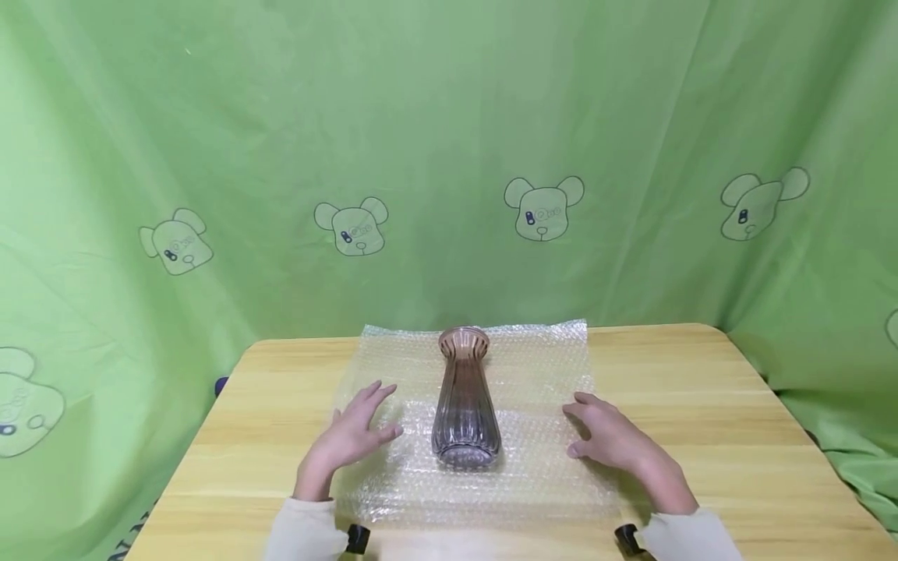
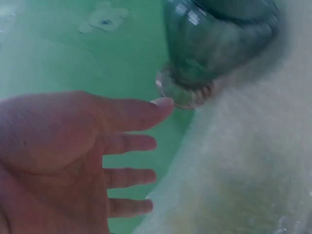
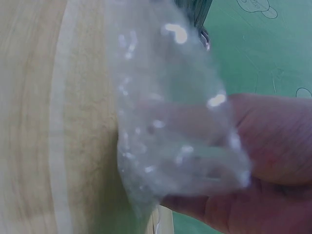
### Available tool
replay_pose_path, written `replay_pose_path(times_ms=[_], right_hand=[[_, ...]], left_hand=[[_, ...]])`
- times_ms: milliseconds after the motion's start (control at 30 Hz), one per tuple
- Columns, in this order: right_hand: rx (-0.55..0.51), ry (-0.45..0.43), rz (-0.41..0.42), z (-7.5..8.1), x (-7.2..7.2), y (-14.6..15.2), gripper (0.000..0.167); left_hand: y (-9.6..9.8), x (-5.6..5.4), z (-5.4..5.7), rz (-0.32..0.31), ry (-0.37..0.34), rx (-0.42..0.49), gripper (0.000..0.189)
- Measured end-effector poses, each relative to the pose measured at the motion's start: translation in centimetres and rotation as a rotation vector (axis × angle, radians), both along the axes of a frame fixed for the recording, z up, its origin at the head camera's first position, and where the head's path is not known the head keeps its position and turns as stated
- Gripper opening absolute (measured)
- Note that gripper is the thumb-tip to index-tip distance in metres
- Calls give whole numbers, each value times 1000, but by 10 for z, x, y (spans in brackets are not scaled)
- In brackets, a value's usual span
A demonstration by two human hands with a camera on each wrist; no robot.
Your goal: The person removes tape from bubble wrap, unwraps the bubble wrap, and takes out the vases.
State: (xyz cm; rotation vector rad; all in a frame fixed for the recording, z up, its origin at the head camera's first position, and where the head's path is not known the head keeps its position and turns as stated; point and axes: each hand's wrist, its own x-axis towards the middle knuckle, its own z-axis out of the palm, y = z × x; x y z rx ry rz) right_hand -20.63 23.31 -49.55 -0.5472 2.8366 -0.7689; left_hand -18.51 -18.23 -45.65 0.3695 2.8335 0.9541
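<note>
A ribbed glass vase [image 1: 466,405], pinkish at its flared mouth and grey toward its base, lies on its side on a sheet of clear bubble wrap [image 1: 540,483]. Its mouth points to the far edge of the table. To the left of the vase, my left hand [image 1: 358,432] hovers with fingers spread, apart from the glass; the left wrist view shows its palm and thumb [image 2: 131,113]. My right hand [image 1: 610,436] is at the wrap's right edge, thumb and fingers apart. In the right wrist view, raised bubble wrap [image 3: 170,141] partly covers those fingers.
The wooden table [image 1: 708,405] has rounded far corners. Behind it and at both sides hangs a green curtain [image 1: 449,156] printed with bear heads. A small dark purple thing [image 1: 220,386] shows by the left table edge.
</note>
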Motion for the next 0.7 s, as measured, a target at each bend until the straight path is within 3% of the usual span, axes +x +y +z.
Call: replay_pose_path(times_ms=[167,433,700], right_hand=[[4,-7,-10,-1,1,-1,71],[14,-7,-2,3,4,-4,74],[21,-24,-6,4,8,-8,90]], left_hand=[[-2,-8,-14,39,-48,-38,76],[-5,-19,-29,6,-94,-58,90],[-5,-20,-38,33,-115,-107,99]])
